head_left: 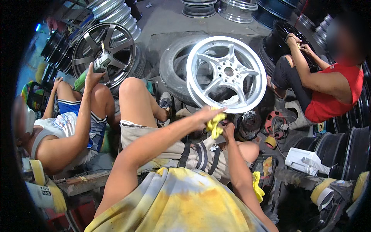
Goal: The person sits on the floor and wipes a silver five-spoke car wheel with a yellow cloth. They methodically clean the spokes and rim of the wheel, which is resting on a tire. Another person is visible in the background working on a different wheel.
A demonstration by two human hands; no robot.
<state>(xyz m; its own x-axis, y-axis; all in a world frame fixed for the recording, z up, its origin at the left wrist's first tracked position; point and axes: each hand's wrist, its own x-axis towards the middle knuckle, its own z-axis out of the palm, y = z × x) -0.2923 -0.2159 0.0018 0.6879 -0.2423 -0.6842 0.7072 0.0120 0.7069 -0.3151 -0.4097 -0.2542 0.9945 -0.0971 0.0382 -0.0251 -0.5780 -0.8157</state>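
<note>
My left hand [206,117] is smeared by motion and closed on a crumpled yellow cloth [215,127], close to the lower rim of a silver spoked wheel rim [230,72]. That wheel rim leans, face toward me, on a worn tyre [170,71] lying on the floor. Just right of the cloth and lower, my right hand [228,130] is closed above my lap, near the wheel's bottom edge. What its fingers hold is too hidden to make out. Another yellow cloth [257,187] hangs beside my right forearm.
At left, a person holds a green power tool [92,71] against a dark wheel rim [89,48]. At right, a person in a red top [336,92] works on a black rim [284,36]. Tape rolls [270,142], a red reel [274,123] and a white box [301,157] lie nearby.
</note>
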